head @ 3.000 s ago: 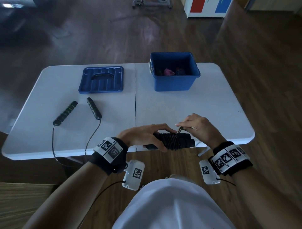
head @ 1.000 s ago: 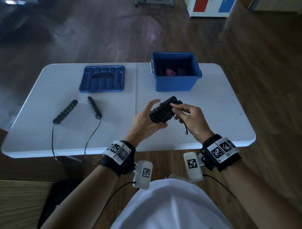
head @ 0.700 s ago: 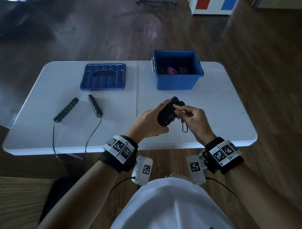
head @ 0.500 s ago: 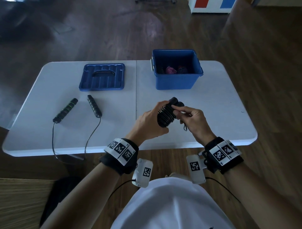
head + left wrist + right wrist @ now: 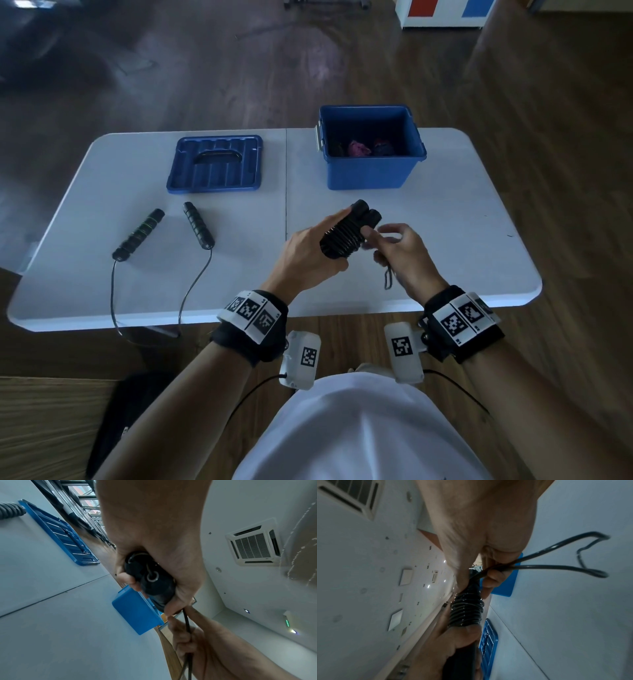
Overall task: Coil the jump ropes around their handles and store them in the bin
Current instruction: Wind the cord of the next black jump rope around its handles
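Observation:
My left hand point(image 5: 308, 253) grips a black jump rope bundle point(image 5: 346, 233), its two handles side by side with cord coiled round them, held above the white table point(image 5: 445, 240). The handle ends point(image 5: 150, 577) show in the left wrist view. My right hand point(image 5: 400, 253) pinches the last loop of cord point(image 5: 565, 563) right beside the coil point(image 5: 467, 611); the loop's end hangs below that hand point(image 5: 387, 281). The open blue bin point(image 5: 371, 171) stands behind the hands with some coloured things inside. A second jump rope point(image 5: 197, 226) lies uncoiled at the left.
The bin's blue lid point(image 5: 215, 164) lies flat at the back left. The second rope's other handle point(image 5: 138, 234) lies beside the first, and its cord point(image 5: 113, 301) hangs over the table's front edge. Wooden floor surrounds the table.
The bundle has been lifted from the table's front edge toward the bin and tilted. My right hand has slid from the handle tops down to the coil's side, keeping the loose loop.

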